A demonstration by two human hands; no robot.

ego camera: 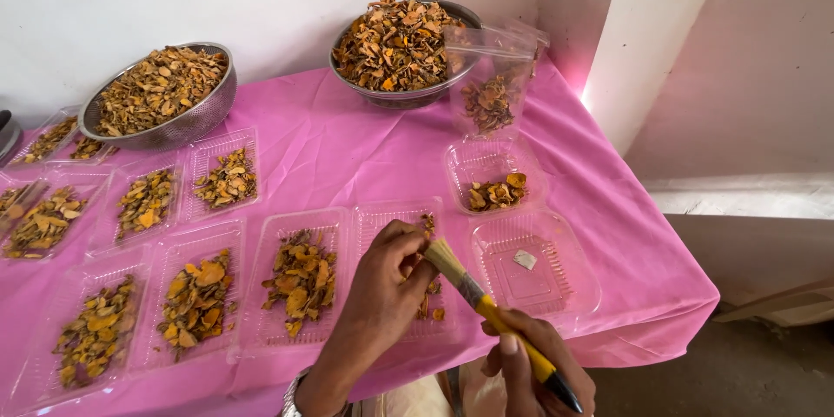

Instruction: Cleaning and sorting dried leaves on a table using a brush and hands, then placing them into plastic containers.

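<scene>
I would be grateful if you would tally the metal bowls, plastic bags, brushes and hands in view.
Metal bowls: 2
Plastic bag: 1
Brush: 1
Hands, left hand and right hand: 2
Total: 6

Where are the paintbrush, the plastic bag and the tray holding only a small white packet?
paintbrush point(486, 302), head view, on the yellow handle.
plastic bag point(495, 78), head view, on its clear front.
tray point(578, 282), head view, on its bare right side.
</scene>
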